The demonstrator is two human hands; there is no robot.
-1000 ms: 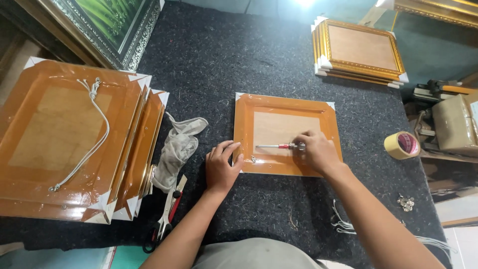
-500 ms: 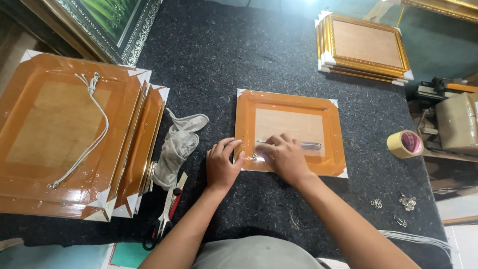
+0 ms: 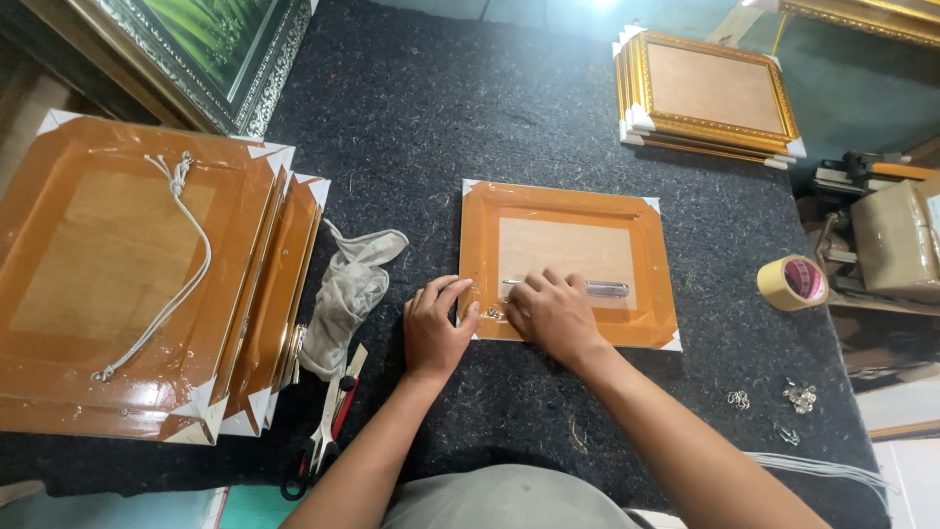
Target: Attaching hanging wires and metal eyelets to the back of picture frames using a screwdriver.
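Both hands had come together at the frame's (image 3: 568,263) near-left corner, where a small metal fitting (image 3: 493,313) lay. A second before, the right hand (image 3: 553,315) had held a red-handled tool over the backing board; that tool (image 3: 587,287) now lay flat on the board at the hand's 1 o'clock, let go. The right hand's grip was curled, fingertips pressed down by the fitting, whether pinching it could not be told. The left hand (image 3: 438,328) lay half-spread, fingers on the frame's left edge, holding nothing. The work had passed from tool to fingers. The frame lay face down at the bench's (image 3: 431,127) centre. At 9 o'clock lay gloves (image 3: 351,294), scissors (image 3: 318,446) and stacked frames (image 3: 147,284); at 3 o'clock tape (image 3: 791,282); at 1 o'clock gold frames (image 3: 710,93).
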